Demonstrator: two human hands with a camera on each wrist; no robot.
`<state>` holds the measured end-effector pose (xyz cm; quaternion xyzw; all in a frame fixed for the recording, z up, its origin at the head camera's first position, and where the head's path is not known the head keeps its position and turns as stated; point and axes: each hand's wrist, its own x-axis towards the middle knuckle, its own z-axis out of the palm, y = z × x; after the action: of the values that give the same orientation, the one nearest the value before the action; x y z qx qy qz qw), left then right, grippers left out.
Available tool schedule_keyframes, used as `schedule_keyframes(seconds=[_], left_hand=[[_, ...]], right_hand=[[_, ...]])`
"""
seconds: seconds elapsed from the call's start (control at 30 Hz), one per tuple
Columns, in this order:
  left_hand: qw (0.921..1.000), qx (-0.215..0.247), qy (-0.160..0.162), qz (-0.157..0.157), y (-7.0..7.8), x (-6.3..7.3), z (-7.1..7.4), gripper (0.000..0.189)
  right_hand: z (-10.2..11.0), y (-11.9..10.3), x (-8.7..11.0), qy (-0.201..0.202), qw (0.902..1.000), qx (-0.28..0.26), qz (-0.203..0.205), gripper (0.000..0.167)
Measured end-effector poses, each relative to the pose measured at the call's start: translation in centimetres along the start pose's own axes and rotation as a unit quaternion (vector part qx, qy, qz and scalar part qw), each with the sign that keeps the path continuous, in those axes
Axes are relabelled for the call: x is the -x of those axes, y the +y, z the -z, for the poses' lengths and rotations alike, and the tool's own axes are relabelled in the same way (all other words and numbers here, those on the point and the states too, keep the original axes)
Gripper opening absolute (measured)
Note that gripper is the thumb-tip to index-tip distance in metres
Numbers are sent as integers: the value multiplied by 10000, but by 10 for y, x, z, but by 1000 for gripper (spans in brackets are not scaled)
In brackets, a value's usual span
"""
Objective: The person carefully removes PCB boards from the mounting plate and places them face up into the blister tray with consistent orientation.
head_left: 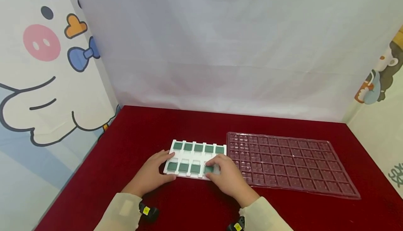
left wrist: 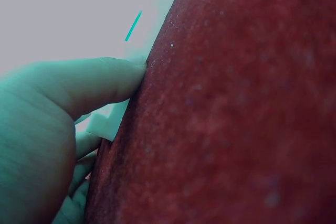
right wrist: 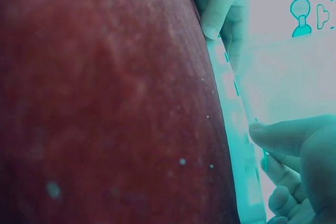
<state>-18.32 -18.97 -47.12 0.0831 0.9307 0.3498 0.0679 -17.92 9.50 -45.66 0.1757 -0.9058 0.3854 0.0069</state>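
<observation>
A white tray lies on the red cloth, with several dark green square tiles set in two rows of slots. My left hand grips its left end, and in the left wrist view the thumb presses on the near side edge. Over the right part of the near row, my right hand pinches one green tile between thumb and fingers. That tile shows edge-on as a thin strip in the right wrist view. The hand partly hides the tray's near right corner.
A clear plastic tray with many square compartments lies just right of the white tray, on the same red cloth. A white curtain hangs behind the table, with cartoon-printed cloth on the left.
</observation>
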Motion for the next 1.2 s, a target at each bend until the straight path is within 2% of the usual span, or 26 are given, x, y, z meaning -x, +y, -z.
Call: schedule_keyframes(seconds=[0.33,1.2], left_hand=[[10000,-16,11,-22,-1,0,0,80],[10000,-33,38,-29,1,1,1,80]], right_hand=[[6,3,7,153,9999,-5,52,19],[33,24,33,421,9978,-205,-479,24]])
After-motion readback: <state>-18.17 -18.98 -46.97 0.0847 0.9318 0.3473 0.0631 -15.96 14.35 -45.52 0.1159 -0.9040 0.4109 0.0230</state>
